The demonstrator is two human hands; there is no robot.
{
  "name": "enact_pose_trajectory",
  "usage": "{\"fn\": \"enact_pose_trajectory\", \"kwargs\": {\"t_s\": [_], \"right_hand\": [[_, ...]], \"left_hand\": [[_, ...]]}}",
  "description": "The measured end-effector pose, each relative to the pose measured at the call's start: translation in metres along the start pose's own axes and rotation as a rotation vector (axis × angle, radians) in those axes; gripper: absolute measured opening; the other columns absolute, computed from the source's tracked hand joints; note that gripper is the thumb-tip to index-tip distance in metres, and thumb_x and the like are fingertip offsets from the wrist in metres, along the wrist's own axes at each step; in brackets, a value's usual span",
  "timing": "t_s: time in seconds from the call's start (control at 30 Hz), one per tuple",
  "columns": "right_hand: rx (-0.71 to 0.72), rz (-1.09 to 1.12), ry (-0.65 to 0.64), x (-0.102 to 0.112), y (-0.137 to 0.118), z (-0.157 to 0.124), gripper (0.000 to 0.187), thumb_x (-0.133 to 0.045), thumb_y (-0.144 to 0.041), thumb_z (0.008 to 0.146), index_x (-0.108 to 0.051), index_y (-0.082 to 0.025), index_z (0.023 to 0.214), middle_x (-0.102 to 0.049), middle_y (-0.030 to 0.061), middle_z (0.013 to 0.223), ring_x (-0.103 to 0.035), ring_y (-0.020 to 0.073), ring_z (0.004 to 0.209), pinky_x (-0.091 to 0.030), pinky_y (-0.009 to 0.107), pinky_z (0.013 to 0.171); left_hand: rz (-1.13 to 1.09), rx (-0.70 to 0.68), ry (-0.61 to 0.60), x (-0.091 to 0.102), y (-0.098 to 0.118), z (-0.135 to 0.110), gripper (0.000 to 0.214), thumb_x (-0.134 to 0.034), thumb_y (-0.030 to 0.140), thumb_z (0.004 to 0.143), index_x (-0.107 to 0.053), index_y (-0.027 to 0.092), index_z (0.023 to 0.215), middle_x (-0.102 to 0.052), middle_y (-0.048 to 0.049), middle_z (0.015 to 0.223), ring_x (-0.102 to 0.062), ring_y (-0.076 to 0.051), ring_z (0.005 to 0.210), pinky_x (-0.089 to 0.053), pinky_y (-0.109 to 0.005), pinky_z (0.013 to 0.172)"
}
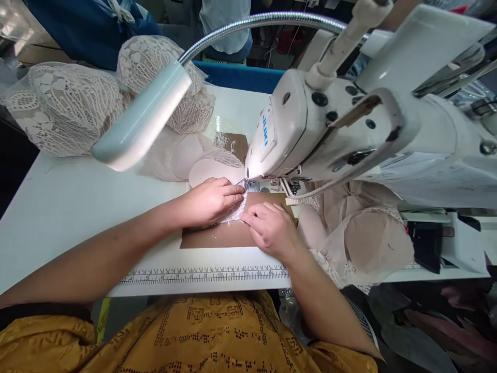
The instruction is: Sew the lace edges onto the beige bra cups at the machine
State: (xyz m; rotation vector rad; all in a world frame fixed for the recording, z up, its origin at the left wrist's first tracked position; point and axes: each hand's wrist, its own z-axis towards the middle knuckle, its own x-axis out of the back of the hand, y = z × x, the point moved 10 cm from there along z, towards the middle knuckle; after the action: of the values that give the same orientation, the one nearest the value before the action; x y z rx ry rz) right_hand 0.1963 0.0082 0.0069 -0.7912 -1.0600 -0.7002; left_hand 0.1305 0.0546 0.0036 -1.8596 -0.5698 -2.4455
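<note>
A pale lace bra cup (212,170) lies under the head of a white sewing machine (303,124), its lace edge running towards me from the needle area. My left hand (215,201) presses over this edge, fingers closed on it close to the presser foot. Nearer to me, my right hand (274,228) pinches the lace edge's front end between thumb and forefinger, the other fingers curled. Both hands rest over a brown sheet (217,238) on the white table (77,207). The needle tip is hidden by the machine head and my left fingers.
Several lace cups (73,103) are heaped at the back left, behind a lamp (143,114) on a bendable metal neck. More beige cups (368,238) lie right of my right hand. A printed ruler (209,275) runs along the front edge. Another person (225,26) is at the back.
</note>
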Motion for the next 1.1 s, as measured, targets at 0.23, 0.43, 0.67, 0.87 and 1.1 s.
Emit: {"fn": "enact_pose_trajectory", "kwargs": {"t_s": [0.23, 0.43, 0.67, 0.87, 1.1], "right_hand": [[-0.029, 0.0, 0.001, -0.001, 0.003, 0.0, 0.024, -0.052, -0.008, 0.082, -0.071, -0.02, 0.092, -0.063, 0.0016, 0.078, -0.046, 0.0161, 0.072, -0.031, 0.029, 0.066], [-0.093, -0.073, -0.013, -0.002, 0.009, 0.002, 0.025, -0.051, -0.009, 0.085, -0.071, -0.021, 0.095, -0.064, 0.0022, 0.081, -0.046, 0.0163, 0.073, -0.032, 0.029, 0.067], [-0.166, -0.156, -0.053, -0.005, 0.016, 0.006, 0.032, -0.048, -0.008, 0.085, -0.071, -0.022, 0.102, -0.065, 0.0031, 0.087, -0.047, 0.0176, 0.074, -0.031, 0.031, 0.064], [-0.259, -0.244, -0.09, -0.008, 0.024, 0.008, 0.037, -0.052, -0.011, 0.084, -0.067, -0.025, 0.116, -0.066, 0.0044, 0.093, -0.049, 0.0216, 0.082, -0.03, 0.033, 0.059], [-0.344, -0.306, -0.125, -0.014, 0.032, 0.009, 0.047, -0.047, -0.01, 0.088, -0.062, -0.028, 0.128, -0.066, 0.0077, 0.107, -0.053, 0.0242, 0.089, -0.034, 0.033, 0.064]], "left_hand": [[0.18, 0.019, -0.067, -0.011, -0.003, 0.003, 0.036, -0.044, 0.023, 0.097, -0.057, 0.012, 0.128, -0.056, -0.012, 0.137, -0.057, -0.023, 0.096, -0.045, -0.036, 0.085], [0.197, 0.013, -0.095, -0.01, -0.005, 0.004, 0.038, -0.037, 0.026, 0.1, -0.059, 0.011, 0.128, -0.055, -0.0132, 0.138, -0.057, -0.024, 0.097, -0.043, -0.037, 0.085], [0.138, 0.002, -0.09, -0.008, -0.007, 0.002, 0.037, -0.039, 0.026, 0.099, -0.057, 0.016, 0.13, -0.057, -0.0114, 0.137, -0.053, -0.026, 0.114, -0.039, -0.041, 0.092], [0.139, -0.02, -0.102, -0.008, -0.008, 0.0, 0.037, -0.042, 0.023, 0.096, -0.058, 0.018, 0.13, -0.056, -0.0072, 0.138, -0.051, -0.028, 0.118, -0.037, -0.042, 0.094], [0.144, 0.007, -0.052, -0.005, -0.015, 0.002, 0.038, -0.047, 0.022, 0.094, -0.058, 0.018, 0.131, -0.058, -0.008, 0.136, -0.052, -0.029, 0.117, -0.038, -0.042, 0.092]]}}
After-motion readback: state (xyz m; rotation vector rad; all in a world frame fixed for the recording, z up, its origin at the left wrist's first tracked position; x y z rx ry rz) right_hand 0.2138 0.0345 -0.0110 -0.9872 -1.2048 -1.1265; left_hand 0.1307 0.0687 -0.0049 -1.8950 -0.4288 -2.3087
